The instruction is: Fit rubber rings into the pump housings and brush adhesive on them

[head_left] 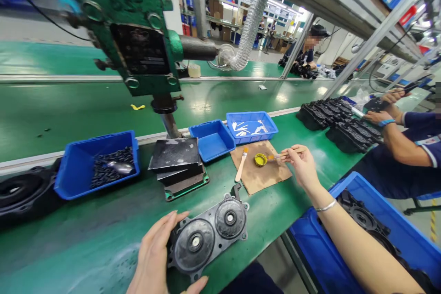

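Observation:
My left hand [155,252] grips the left end of a black housing [220,239], with the thumb along its near edge and the fingers at its far side. Two round covers with pale centres sit on the housing, which lies on the green bench. In my right hand [303,165] is a small brush [284,154], pinched by its wooden handle. Its bristles are beside a small round cap [261,160] of yellow paste; I cannot tell if they touch it. A second brush [241,164] rests at the left edge of the stained cardboard [253,183].
A green press [138,36] stands over stacked dark metal blocks [175,156]. Blue bins hold screws [113,165], white pieces [250,126] and black parts [365,220]; another blue bin [212,140] sits between. A co-worker [409,133] handles parts at the right, beside stacked black housings [337,119].

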A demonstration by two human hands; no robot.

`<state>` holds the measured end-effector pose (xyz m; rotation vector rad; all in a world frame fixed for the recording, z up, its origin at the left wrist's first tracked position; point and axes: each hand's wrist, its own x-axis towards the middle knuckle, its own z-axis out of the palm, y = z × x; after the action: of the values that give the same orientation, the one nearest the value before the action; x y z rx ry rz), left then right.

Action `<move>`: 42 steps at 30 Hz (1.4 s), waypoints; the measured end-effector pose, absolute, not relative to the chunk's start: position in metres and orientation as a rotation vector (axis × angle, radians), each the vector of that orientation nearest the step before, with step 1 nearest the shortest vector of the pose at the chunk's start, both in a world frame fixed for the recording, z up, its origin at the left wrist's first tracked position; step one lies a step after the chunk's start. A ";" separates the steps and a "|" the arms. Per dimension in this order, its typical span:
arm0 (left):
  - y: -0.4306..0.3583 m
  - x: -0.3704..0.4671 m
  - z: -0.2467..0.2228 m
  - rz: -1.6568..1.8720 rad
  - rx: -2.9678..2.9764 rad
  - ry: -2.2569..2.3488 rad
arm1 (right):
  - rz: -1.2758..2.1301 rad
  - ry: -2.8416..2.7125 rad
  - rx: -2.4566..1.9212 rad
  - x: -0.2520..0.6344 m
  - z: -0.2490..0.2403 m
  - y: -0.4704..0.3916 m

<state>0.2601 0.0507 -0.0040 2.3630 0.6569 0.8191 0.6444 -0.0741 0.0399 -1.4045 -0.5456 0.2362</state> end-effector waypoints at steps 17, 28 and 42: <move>0.046 0.250 -0.002 0.759 2.265 0.549 | 0.298 -1.468 -1.272 0.465 0.078 -0.035; 0.046 0.251 -0.001 0.909 2.198 0.469 | 0.328 -1.741 -1.310 0.453 0.092 -0.026; 0.046 0.250 -0.005 1.005 2.142 0.404 | 0.413 -2.133 -1.247 0.434 0.118 -0.016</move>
<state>0.2503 0.0458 -0.0054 2.1422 0.4044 1.0051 0.4338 -0.0158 0.1179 -1.2467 -2.1335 0.4128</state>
